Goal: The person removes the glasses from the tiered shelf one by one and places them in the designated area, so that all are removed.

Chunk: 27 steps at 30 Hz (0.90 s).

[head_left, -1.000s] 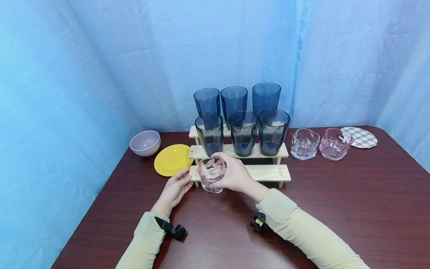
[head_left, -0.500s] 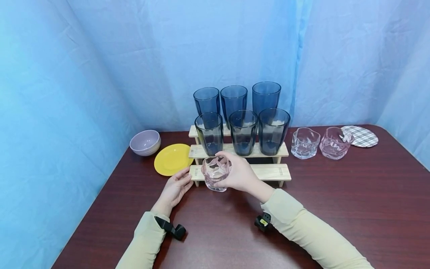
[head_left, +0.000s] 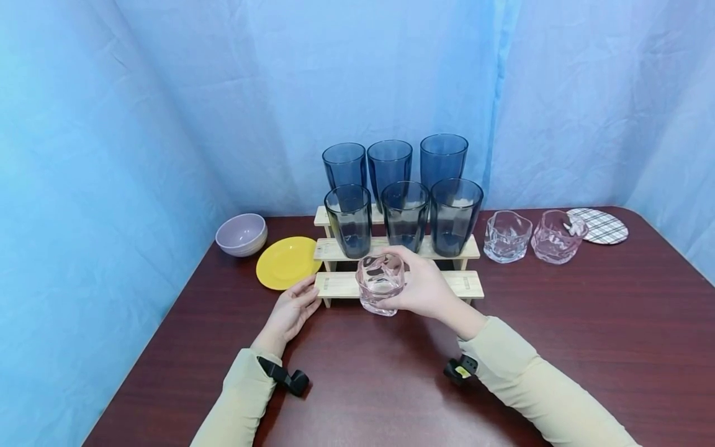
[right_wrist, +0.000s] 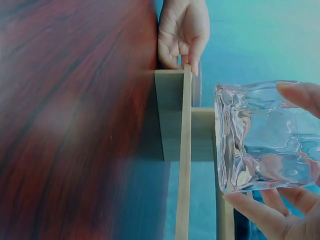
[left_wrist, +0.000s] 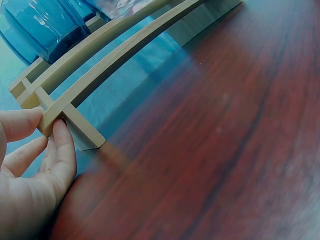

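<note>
My right hand (head_left: 424, 285) grips a pink-tinted whisky glass (head_left: 380, 280) with a wavy, faceted wall. The right wrist view shows this glass (right_wrist: 265, 137) held upright above the lowest step, with a gap beneath it. My left hand (head_left: 289, 313) pinches the left end of that step on a three-tier wooden rack (head_left: 337, 285). Seen from the left wrist, the thumb lies over the board (left_wrist: 100, 72) and fingers go under it. Tall blue-grey tumblers (head_left: 347, 220) stand on the middle and top steps, three on each.
Left of the rack lie a yellow plate (head_left: 287, 264) and a lilac bowl (head_left: 241, 236). On the right stand a clear whisky glass (head_left: 506, 239) and a pink one (head_left: 555, 239), with a checked round mat (head_left: 600, 226) behind. Blue curtains (head_left: 279, 93) close off the back and sides.
My right hand has carried the pink glass rightward along the lowest step, from its left end toward the middle. The left hand has stayed at the rack's end.
</note>
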Each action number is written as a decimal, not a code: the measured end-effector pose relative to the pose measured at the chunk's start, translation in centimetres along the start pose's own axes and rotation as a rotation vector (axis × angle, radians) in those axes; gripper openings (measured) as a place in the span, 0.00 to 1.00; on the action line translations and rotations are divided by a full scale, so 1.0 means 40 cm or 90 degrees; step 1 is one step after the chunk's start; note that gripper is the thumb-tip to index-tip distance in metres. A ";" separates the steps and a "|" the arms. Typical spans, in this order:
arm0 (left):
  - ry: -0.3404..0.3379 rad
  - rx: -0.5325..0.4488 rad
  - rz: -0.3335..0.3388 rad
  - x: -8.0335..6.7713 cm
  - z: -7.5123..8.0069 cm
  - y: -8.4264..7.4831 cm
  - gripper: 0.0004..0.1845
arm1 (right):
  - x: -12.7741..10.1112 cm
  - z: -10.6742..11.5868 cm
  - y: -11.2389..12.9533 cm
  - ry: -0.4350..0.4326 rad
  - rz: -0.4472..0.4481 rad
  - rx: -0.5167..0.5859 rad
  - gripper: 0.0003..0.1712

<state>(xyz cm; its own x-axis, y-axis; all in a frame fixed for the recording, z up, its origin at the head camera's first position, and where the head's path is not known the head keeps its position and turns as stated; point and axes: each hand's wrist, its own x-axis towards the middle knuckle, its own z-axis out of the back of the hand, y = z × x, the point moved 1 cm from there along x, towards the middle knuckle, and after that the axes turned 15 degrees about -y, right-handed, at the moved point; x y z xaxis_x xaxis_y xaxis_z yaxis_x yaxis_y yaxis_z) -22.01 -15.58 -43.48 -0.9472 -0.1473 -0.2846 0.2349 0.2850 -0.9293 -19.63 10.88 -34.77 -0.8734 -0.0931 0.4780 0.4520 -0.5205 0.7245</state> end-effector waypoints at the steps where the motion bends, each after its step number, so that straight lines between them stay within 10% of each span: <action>1: 0.000 0.000 0.001 0.000 0.000 -0.001 0.27 | -0.002 0.008 -0.003 -0.002 0.001 -0.001 0.48; 27: 0.010 -0.012 -0.001 0.000 0.001 -0.002 0.27 | -0.087 0.224 -0.110 -0.054 -0.006 -0.162 0.47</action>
<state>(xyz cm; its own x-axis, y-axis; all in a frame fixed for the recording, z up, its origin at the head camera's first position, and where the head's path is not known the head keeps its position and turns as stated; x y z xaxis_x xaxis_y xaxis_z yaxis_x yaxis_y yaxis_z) -22.01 -15.63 -43.41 -0.9512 -0.1325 -0.2788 0.2292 0.3020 -0.9254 -16.95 21.09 -35.16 -0.8540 -0.0213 0.5199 0.3747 -0.7184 0.5861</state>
